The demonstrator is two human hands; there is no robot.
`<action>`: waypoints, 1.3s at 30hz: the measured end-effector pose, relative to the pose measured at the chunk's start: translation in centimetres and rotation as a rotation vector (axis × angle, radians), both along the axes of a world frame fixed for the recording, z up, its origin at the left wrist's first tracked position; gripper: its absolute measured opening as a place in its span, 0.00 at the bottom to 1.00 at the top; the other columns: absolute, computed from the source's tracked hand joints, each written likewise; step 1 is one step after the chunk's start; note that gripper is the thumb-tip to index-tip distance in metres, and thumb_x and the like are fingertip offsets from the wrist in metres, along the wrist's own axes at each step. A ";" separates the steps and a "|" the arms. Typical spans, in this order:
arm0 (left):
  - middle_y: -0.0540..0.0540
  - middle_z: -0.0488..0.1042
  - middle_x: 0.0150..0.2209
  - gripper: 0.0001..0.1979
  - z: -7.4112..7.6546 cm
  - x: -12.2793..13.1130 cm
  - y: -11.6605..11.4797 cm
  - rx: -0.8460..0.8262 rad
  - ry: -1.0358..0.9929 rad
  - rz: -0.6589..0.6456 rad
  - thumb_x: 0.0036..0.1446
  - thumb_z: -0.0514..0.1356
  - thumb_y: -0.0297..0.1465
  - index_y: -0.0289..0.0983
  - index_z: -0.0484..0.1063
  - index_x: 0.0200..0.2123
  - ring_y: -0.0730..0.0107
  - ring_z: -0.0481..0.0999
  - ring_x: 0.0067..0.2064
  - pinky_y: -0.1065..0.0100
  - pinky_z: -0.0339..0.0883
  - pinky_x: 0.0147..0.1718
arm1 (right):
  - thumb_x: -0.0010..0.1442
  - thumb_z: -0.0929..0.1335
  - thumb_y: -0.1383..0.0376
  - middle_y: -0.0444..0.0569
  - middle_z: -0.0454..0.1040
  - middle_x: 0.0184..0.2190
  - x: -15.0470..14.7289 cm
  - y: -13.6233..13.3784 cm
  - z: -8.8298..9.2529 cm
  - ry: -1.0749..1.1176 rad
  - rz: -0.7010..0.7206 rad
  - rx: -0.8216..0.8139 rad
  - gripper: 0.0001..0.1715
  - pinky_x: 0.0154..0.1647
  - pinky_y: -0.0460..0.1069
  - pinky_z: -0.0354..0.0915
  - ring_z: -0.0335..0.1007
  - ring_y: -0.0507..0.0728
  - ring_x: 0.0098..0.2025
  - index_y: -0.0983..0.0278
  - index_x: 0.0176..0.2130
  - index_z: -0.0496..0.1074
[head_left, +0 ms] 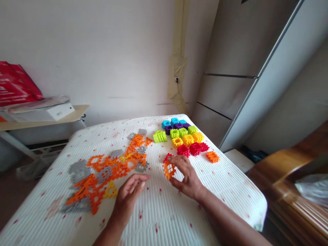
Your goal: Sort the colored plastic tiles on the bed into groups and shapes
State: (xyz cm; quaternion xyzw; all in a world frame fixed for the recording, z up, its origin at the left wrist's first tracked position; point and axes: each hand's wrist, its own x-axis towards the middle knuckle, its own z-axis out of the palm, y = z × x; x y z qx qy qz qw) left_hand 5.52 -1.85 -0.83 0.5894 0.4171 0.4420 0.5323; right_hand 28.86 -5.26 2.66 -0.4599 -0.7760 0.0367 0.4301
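Note:
My right hand (188,176) grips an orange toothed building piece (169,169) with a window grid, thumb below and fingers on top. Just behind it shows a bit of red piece (168,156); whether it touches the orange one I cannot tell. My left hand (130,189) is empty above the cloth, its fingers loosely stretched and the thumb a little apart. Beside it on the left spreads a loose pile of flat orange pieces (112,172), with grey pieces (79,169) and a yellow triangular piece (110,189) among them.
Toothed cubes stand in colour rows at the right: blue (166,124), purple (169,130), green (174,133), yellow (188,139), red (195,149) and one orange cube (212,156). Stacked lime pieces (160,136) lie beside them. A wooden chair (294,164) flanks the table's right edge.

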 end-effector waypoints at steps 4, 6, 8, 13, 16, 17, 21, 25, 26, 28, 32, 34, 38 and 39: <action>0.44 0.76 0.36 0.12 -0.5 -1.8 1.6 0.331 0.326 0.309 0.49 0.59 0.40 0.38 0.72 0.31 0.61 0.73 0.40 0.62 0.65 0.42 | 0.51 0.65 0.69 0.51 0.68 0.51 6.2 -0.2 0.2 0.040 -0.249 0.020 0.31 0.53 0.60 0.59 0.61 0.62 0.53 0.59 0.55 0.61; 0.45 0.76 0.36 0.11 -0.7 -2.6 2.4 0.463 0.466 0.411 0.48 0.58 0.40 0.39 0.72 0.30 0.60 0.73 0.40 0.61 0.65 0.42 | 0.51 0.65 0.68 0.52 0.69 0.50 9.8 -0.4 -0.2 0.022 -0.379 0.035 0.30 0.53 0.61 0.59 0.62 0.62 0.52 0.59 0.54 0.63; 0.44 0.76 0.35 0.11 -0.8 -3.1 3.0 0.552 0.560 0.458 0.48 0.57 0.40 0.39 0.72 0.30 0.60 0.73 0.40 0.59 0.65 0.43 | 0.50 0.64 0.67 0.52 0.71 0.47 13.2 -0.5 -1.0 -0.021 -0.462 0.047 0.28 0.50 0.60 0.62 0.63 0.63 0.49 0.60 0.52 0.64; 0.43 0.76 0.34 0.12 -1.5 -3.5 3.8 0.603 0.661 0.458 0.49 0.54 0.39 0.38 0.72 0.31 0.57 0.74 0.39 0.56 0.65 0.43 | 0.48 0.64 0.66 0.54 0.73 0.45 18.7 -0.9 -3.0 -0.182 -0.489 0.020 0.26 0.46 0.60 0.64 0.66 0.63 0.45 0.62 0.49 0.68; 0.43 0.76 0.34 0.13 -1.8 -3.5 3.9 0.601 0.679 0.457 0.48 0.54 0.39 0.38 0.72 0.31 0.56 0.74 0.40 0.56 0.65 0.44 | 0.48 0.63 0.66 0.53 0.73 0.44 19.8 -0.9 -3.3 -0.230 -0.466 -0.031 0.24 0.46 0.60 0.63 0.67 0.63 0.45 0.61 0.47 0.70; 0.43 0.76 0.34 0.13 -1.9 -3.5 3.9 0.602 0.683 0.461 0.48 0.54 0.39 0.38 0.72 0.31 0.56 0.74 0.40 0.56 0.65 0.44 | 0.48 0.63 0.66 0.53 0.73 0.44 19.9 -0.8 -3.3 -0.240 -0.456 -0.044 0.23 0.47 0.59 0.63 0.67 0.62 0.46 0.61 0.46 0.70; 0.43 0.76 0.34 0.12 -1.8 -3.4 3.8 0.607 0.692 0.462 0.48 0.54 0.40 0.39 0.72 0.31 0.57 0.74 0.39 0.57 0.65 0.44 | 0.48 0.63 0.66 0.53 0.73 0.45 20.1 -0.5 -3.1 -0.266 -0.421 -0.081 0.23 0.47 0.59 0.64 0.67 0.62 0.47 0.62 0.45 0.72; 0.43 0.77 0.33 0.13 -1.5 -3.3 3.7 0.614 0.691 0.463 0.48 0.54 0.40 0.39 0.72 0.30 0.57 0.74 0.38 0.57 0.65 0.43 | 0.48 0.64 0.65 0.53 0.74 0.44 20.4 -0.2 -3.3 -0.279 -0.400 -0.142 0.22 0.47 0.58 0.64 0.68 0.62 0.45 0.61 0.44 0.73; 0.43 0.77 0.33 0.13 -1.5 -3.2 3.7 0.617 0.691 0.466 0.48 0.54 0.40 0.39 0.72 0.30 0.57 0.74 0.38 0.57 0.66 0.43 | 0.48 0.64 0.65 0.53 0.74 0.44 20.5 -0.2 -3.4 -0.285 -0.393 -0.158 0.21 0.47 0.58 0.64 0.69 0.62 0.45 0.61 0.44 0.73; 0.43 0.77 0.33 0.13 -1.5 -3.2 3.7 0.621 0.690 0.465 0.49 0.54 0.40 0.39 0.72 0.30 0.57 0.74 0.38 0.57 0.66 0.42 | 0.49 0.64 0.64 0.54 0.74 0.46 20.7 -0.2 -3.5 -0.301 -0.381 -0.179 0.21 0.47 0.58 0.64 0.68 0.62 0.46 0.62 0.44 0.73; 0.44 0.77 0.33 0.13 -1.6 -3.3 3.7 0.634 0.686 0.458 0.49 0.54 0.39 0.39 0.73 0.30 0.58 0.74 0.38 0.57 0.66 0.42 | 0.51 0.64 0.62 0.57 0.69 0.52 20.5 -0.3 -3.5 -0.309 -0.408 -0.166 0.24 0.50 0.59 0.62 0.65 0.63 0.52 0.62 0.49 0.70; 0.44 0.77 0.34 0.12 -1.7 -3.3 3.7 0.643 0.686 0.459 0.50 0.54 0.39 0.39 0.73 0.30 0.59 0.74 0.38 0.58 0.66 0.42 | 0.53 0.64 0.58 0.57 0.67 0.53 20.0 -0.4 -3.5 -0.309 -0.477 -0.146 0.26 0.51 0.59 0.61 0.64 0.64 0.53 0.62 0.50 0.68; 0.45 0.77 0.33 0.12 -1.8 -3.4 3.8 0.659 0.685 0.448 0.50 0.54 0.39 0.39 0.72 0.30 0.59 0.74 0.38 0.59 0.65 0.43 | 0.54 0.64 0.51 0.58 0.70 0.47 18.8 -0.3 -3.8 -0.318 -0.714 -0.176 0.31 0.47 0.60 0.64 0.67 0.65 0.48 0.63 0.53 0.65; 0.45 0.77 0.33 0.12 -1.8 -3.4 3.8 0.661 0.683 0.446 0.50 0.54 0.39 0.39 0.72 0.30 0.59 0.74 0.38 0.59 0.65 0.43 | 0.53 0.64 0.50 0.58 0.71 0.45 18.7 -0.3 -4.0 -0.323 -0.762 -0.190 0.32 0.45 0.59 0.65 0.68 0.65 0.46 0.64 0.53 0.64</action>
